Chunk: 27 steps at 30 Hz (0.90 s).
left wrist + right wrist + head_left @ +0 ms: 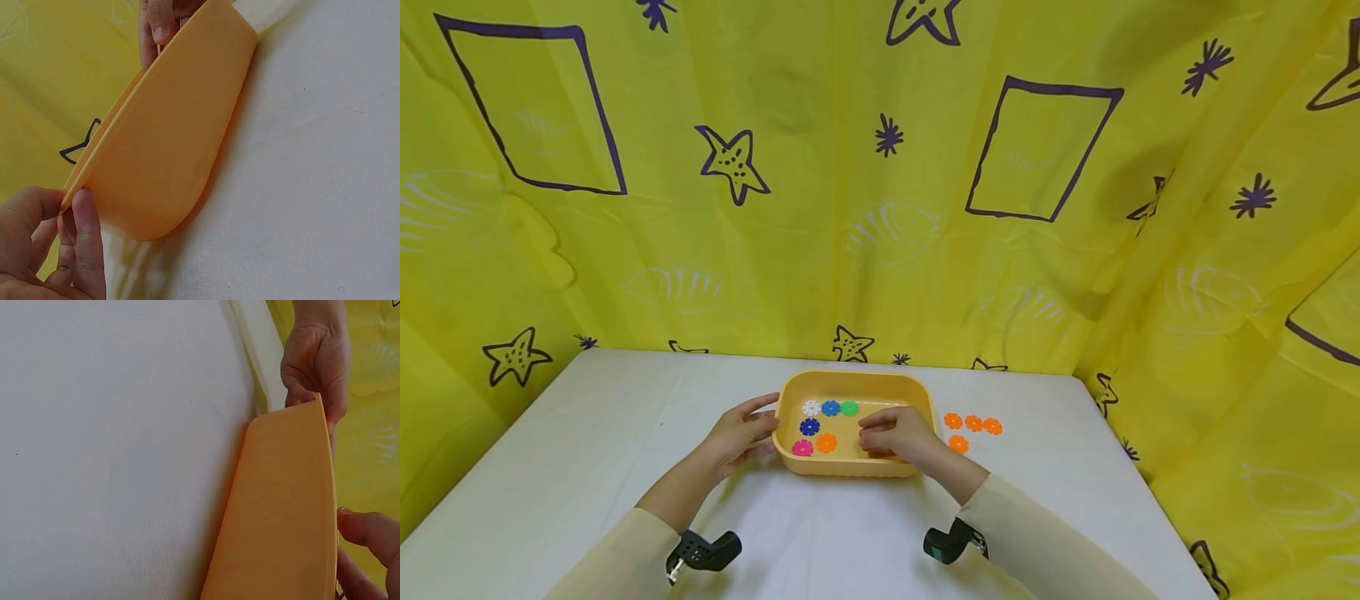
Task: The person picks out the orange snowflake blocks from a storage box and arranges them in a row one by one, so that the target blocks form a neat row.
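Note:
A yellow plastic tray sits on the white table. It holds several small flower-shaped discs: white, blue, green, dark blue, pink and orange. My left hand grips the tray's left rim, thumb on the edge and fingers on the outer wall. My right hand reaches into the tray's right half with bent fingers. Whatever lies under them is hidden.
Several orange discs lie on the table just right of the tray. A yellow curtain printed with stars and frames walls the table at the back and on both sides. The table's near edge lies below my forearms.

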### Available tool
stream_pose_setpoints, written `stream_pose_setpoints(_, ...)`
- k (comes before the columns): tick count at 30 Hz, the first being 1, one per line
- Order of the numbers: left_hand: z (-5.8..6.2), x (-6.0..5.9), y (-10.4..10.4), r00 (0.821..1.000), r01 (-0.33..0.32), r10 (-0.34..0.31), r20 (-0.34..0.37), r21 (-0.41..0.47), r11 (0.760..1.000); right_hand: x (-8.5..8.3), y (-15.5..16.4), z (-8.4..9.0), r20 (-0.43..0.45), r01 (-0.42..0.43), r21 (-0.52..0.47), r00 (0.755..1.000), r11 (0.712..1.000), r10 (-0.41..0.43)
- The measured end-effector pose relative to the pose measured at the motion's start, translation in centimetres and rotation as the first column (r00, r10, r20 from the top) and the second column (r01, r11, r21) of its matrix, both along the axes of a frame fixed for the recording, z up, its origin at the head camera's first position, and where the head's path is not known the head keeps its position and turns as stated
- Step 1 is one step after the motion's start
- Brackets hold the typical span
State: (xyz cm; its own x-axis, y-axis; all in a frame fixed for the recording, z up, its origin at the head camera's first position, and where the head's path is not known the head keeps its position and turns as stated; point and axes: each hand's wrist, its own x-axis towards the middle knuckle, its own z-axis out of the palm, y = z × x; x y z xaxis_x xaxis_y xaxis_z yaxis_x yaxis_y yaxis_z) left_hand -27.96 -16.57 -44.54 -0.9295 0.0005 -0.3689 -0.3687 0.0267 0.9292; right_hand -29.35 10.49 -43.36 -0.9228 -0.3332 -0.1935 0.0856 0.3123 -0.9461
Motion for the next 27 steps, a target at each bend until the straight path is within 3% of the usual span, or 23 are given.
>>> stream_pose_setpoints(8, 0.0, 0.0, -0.1, 1.0, 0.001, -0.001, 0.004, -0.001, 1.0, -0.2, -1.4, -0.3, -0.03, 0.01, 0.069, 1.0, 0.998, -0.008)
stream_pose_setpoints(21, -0.3, -0.2, -0.3, 1.0, 0.007, -0.007, 0.005, 0.028, 1.0, -0.9, -3.4, -1.1, -0.021, 0.018, 0.087, 1.0, 0.996, -0.016)
stream_pose_setpoints(27, -0.4, -0.2, -0.2, 1.0, 0.005, -0.005, 0.005, 0.014, 1.0, -1.3, -4.0, -1.3, -0.058, 0.021, 0.119, 0.998, 0.993, -0.014)
